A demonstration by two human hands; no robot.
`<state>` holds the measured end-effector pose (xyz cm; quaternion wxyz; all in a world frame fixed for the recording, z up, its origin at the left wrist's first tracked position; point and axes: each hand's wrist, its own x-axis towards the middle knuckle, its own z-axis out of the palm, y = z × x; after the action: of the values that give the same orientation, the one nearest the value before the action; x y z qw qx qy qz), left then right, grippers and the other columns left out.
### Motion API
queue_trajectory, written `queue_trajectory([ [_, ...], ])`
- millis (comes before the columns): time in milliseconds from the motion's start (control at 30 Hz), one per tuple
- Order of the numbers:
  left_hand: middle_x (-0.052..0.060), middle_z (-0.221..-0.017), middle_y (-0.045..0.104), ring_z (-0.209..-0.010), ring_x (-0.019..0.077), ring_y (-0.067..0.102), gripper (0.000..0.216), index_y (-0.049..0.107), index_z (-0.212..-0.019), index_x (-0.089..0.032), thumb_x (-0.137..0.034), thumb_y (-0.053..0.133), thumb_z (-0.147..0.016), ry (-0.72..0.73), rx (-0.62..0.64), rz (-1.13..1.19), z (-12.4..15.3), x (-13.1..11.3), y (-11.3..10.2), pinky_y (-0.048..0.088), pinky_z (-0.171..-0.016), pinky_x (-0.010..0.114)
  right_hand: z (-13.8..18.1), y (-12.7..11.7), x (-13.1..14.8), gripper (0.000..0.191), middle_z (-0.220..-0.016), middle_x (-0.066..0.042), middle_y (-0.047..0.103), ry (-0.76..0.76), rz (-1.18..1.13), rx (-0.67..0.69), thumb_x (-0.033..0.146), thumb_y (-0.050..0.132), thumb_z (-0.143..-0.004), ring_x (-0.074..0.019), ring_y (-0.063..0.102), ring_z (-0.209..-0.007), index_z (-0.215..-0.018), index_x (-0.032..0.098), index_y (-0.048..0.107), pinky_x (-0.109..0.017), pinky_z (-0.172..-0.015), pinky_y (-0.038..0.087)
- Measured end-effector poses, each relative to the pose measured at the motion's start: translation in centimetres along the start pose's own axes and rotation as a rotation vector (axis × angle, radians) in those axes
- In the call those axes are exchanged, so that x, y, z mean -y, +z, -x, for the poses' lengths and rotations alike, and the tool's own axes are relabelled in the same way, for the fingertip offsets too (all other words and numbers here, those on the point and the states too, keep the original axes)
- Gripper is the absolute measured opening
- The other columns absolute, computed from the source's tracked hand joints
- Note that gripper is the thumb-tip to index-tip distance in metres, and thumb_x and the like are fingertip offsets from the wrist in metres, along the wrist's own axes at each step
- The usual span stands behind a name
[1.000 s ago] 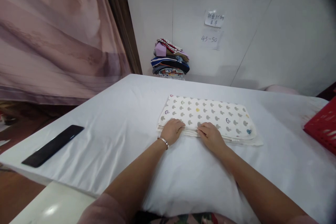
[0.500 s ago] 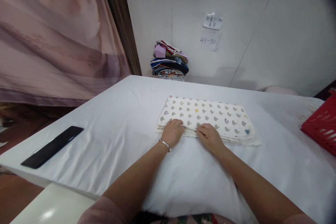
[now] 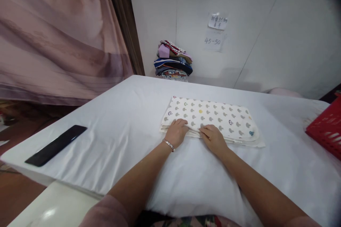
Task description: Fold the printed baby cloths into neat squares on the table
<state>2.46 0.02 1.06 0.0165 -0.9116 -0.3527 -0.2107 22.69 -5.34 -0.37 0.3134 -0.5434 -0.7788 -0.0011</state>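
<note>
A folded white cloth (image 3: 210,115) with a grey mushroom print and a few coloured mushrooms lies flat in several layers on the white-covered table (image 3: 128,113). My left hand (image 3: 176,132), a silver bracelet at its wrist, grips the near edge of the cloth left of its middle. Close beside it, my right hand (image 3: 214,139) pinches the same near edge between thumb and fingers. Parts of the layered edge are hidden under both hands.
A flat black object (image 3: 56,145) lies at the table's left. Folded fabrics (image 3: 173,62) are stacked beyond the far edge by the wall. A red basket (image 3: 326,127) stands at the right. A pink curtain (image 3: 55,35) hangs on the left, and handwritten signs (image 3: 217,30) are on the wall.
The view has shifted slightly. Both hands stay at the near edge of the cloth, with almost no visible movement, and the cloth looks the same.
</note>
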Motion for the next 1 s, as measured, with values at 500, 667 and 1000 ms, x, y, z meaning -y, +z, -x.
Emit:
queue_trajectory([
  [500, 0.004, -0.086, 0.058, -0.084, 0.0189, 0.048, 0.021, 0.064, -0.076, -0.020, -0.019, 0.045, -0.086, -0.026, 0.069, 0.112, 0.8, 0.1, -0.8, 0.038, -0.074, 0.034, -0.2, -0.4, 1.4, 0.027, -0.096, -0.008, 0.058, -0.129, 0.098, 0.107, 0.022, 0.039, -0.089, -0.0208, 0.049, -0.085, -0.105, 0.022, 0.061, -0.037, -0.075, 0.038],
  [667, 0.004, -0.084, 0.060, -0.085, 0.0187, 0.052, 0.014, 0.062, -0.079, -0.020, -0.018, 0.048, -0.083, -0.020, 0.072, 0.185, 1.1, 0.8, -0.8, 0.040, -0.075, 0.033, -0.3, 0.0, 1.5, 0.027, -0.094, -0.008, 0.058, -0.127, 0.123, 0.096, 0.024, 0.038, -0.090, -0.0204, 0.049, -0.084, -0.103, 0.022, 0.062, -0.035, -0.074, 0.038],
  [1000, 0.002, -0.083, 0.061, -0.085, 0.0161, 0.053, 0.016, 0.060, -0.077, -0.020, -0.022, 0.046, -0.084, -0.128, -0.032, 0.306, 1.4, 1.7, -0.8, 0.043, -0.074, 0.029, -1.1, 0.2, 2.3, 0.026, -0.088, -0.006, 0.059, -0.055, 0.046, 0.107, 0.025, 0.039, -0.090, -0.0184, 0.051, -0.082, -0.098, 0.023, 0.064, -0.033, -0.073, 0.040],
])
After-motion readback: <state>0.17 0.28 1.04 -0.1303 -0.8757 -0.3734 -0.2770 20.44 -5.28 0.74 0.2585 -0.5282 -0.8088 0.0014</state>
